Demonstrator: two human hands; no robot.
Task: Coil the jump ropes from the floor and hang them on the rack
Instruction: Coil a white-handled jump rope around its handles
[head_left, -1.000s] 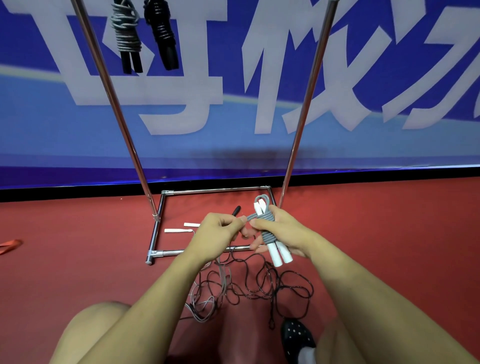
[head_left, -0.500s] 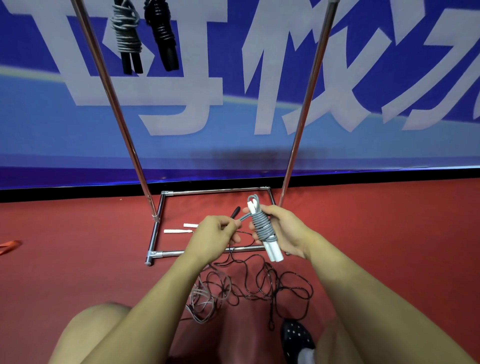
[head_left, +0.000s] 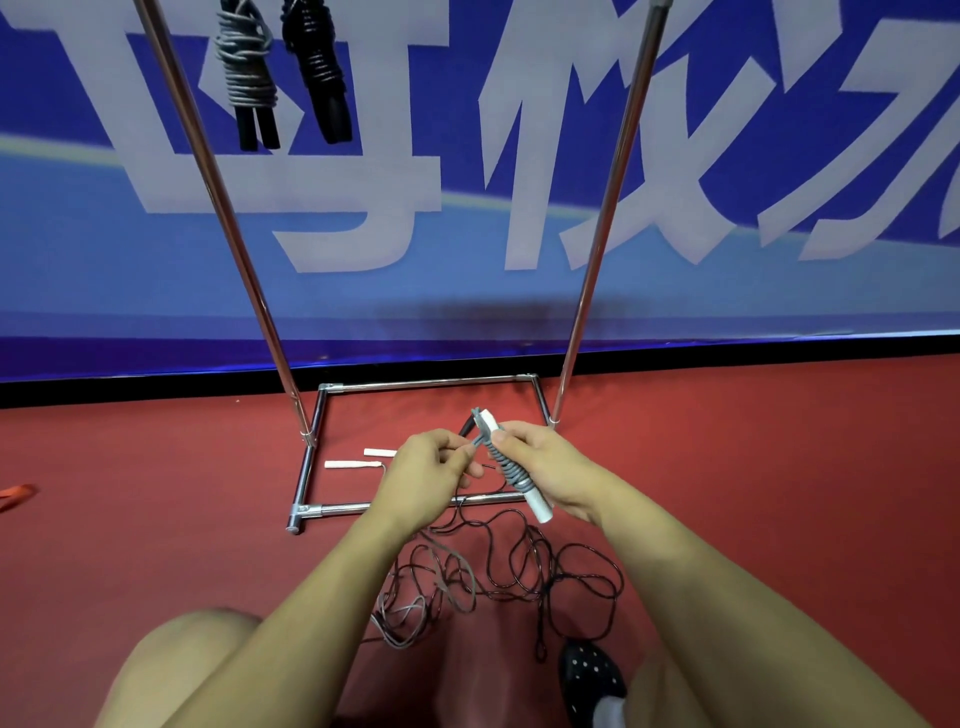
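At far left on the red floor (head_left: 156, 519) lay an orange strap (head_left: 15, 494), well apart from the work. High on the rack (head_left: 218, 197), two coiled ropes hung side by side: a grey bundle with black handles (head_left: 244, 78) and an all-black bundle (head_left: 318, 67). On the floor inside the rack's base frame lay two white handles (head_left: 358, 458) of a rope not yet coiled; a loose tangle of dark and grey cord (head_left: 498, 577) lay on the floor nearer the person.

At centre, the left hand (head_left: 423, 480) pinched the free end of the grey cord between thumb and forefinger, its other fingers curled. Just right of it, the right hand (head_left: 545, 467) gripped the grey-wrapped jump rope (head_left: 511, 467), fingers closed round the coil, white handles protruding above and below, the bundle tilted.

Assessment: the step in hand appeared to be securing the cord's tail. Good practice would be to keep the right-hand grip firm so the wraps do not slacken, draw the tail taut with the left, tuck it under a wrap, and leave a top loop for hanging. A loose tail risks unwinding on the rack.
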